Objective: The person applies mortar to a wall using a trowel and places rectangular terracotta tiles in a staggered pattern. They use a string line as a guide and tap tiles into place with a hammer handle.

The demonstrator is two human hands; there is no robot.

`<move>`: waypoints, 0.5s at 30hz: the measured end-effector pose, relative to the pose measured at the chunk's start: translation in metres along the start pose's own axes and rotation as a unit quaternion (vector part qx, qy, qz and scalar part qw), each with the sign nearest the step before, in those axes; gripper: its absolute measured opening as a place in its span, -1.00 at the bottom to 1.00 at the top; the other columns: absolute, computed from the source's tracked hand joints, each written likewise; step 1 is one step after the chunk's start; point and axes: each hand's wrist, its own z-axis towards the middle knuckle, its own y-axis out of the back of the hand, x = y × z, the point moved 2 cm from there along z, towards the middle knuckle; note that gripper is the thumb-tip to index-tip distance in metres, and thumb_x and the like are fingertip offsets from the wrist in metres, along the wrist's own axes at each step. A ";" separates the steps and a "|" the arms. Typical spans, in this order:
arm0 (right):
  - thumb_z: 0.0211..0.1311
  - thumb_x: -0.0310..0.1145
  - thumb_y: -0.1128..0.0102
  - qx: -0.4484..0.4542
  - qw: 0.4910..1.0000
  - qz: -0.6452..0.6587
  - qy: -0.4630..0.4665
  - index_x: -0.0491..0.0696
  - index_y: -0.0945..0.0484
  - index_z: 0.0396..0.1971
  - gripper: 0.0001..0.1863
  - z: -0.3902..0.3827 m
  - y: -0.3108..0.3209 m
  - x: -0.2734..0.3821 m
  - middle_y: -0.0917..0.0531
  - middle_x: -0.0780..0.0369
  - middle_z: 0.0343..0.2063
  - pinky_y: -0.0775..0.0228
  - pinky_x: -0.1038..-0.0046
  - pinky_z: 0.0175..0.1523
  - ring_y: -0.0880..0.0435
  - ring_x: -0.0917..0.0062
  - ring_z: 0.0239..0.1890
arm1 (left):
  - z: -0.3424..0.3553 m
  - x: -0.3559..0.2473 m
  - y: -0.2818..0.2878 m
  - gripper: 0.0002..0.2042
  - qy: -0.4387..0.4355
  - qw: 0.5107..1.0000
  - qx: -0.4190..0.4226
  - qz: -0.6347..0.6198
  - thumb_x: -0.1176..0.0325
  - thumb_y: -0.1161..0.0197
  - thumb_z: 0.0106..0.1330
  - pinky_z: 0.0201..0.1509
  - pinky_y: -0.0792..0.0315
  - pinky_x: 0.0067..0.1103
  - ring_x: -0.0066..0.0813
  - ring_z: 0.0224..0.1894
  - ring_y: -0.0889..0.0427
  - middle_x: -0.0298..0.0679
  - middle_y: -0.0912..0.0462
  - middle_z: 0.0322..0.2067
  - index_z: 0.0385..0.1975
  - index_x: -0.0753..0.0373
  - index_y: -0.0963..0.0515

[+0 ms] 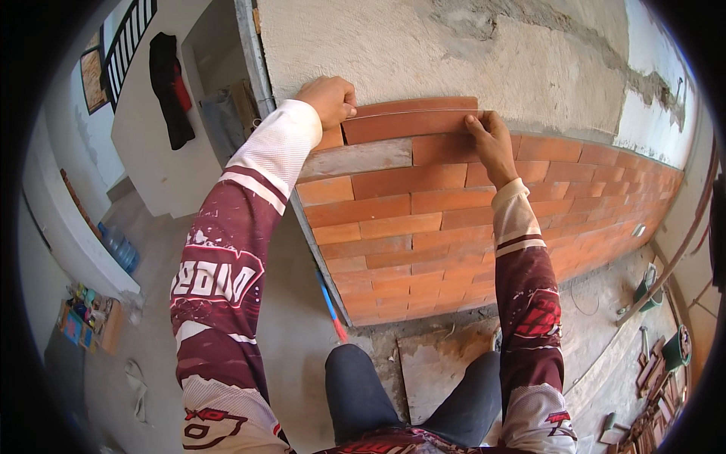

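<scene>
A long reddish brick tile lies along the top course of the tiled wall, near its left corner. At its right end is my right hand, thumb on the front face and the other fingers partly hidden. My left hand is closed at the tile's upper left end, knuckles toward the bare wall. A thin pale string runs along the tile's upper edge into the curled left fingers. Behind the string, another strip of tile shows. Just below sits a greyish, mortar-smeared tile.
Rough plaster covers the wall above the tiles. Below lies a stained board between my knees. Green buckets and a pile of loose tiles stand at right. A blue water bottle and a crate of items are at left.
</scene>
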 end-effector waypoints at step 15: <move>0.32 -0.43 -0.09 -0.071 0.918 0.369 -0.127 -0.23 -0.45 -0.24 -0.84 -0.063 0.023 -0.010 -0.50 0.27 -0.35 -0.58 0.47 -0.17 -0.56 0.56 -0.29 | -0.089 0.041 0.033 -0.82 -0.081 0.961 -0.252 0.081 0.51 -0.13 0.13 -0.02 -0.25 -0.43 -0.30 -0.10 -0.47 -0.23 -0.59 -0.31 -0.29 0.28 -0.59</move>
